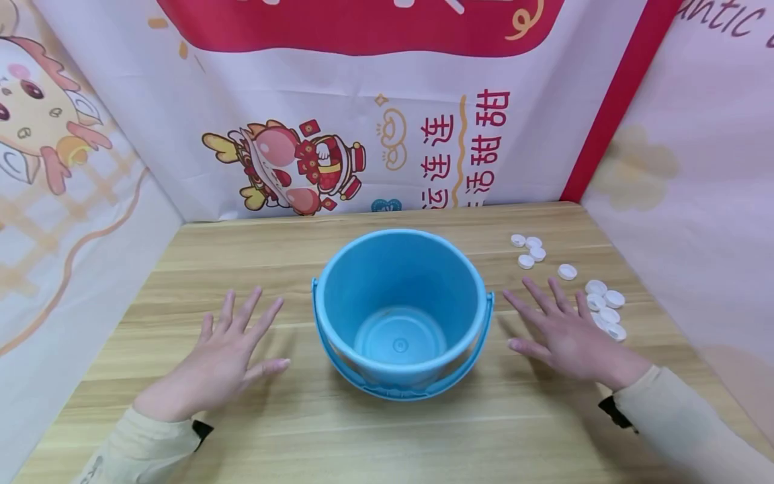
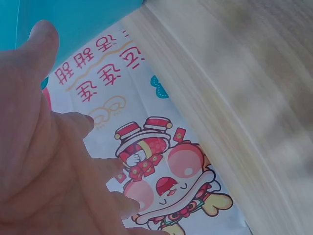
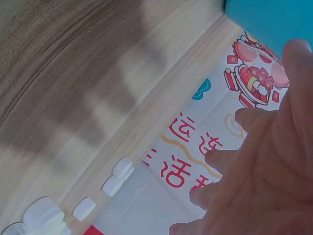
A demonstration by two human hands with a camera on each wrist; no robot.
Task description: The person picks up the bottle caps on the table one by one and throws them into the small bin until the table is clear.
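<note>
Spreading fingers wide and holding nothing, with left hand just left of the blue bucket and right hand just right, probably leaving its mouth unobstructed. Showing the bucket standing upright on the table, pointing mouth-up, central axis running vertically, no obvious long axis, handle hanging nearside. Showing white caps lying to the bucket's right, perhaps for easy reach.
</note>
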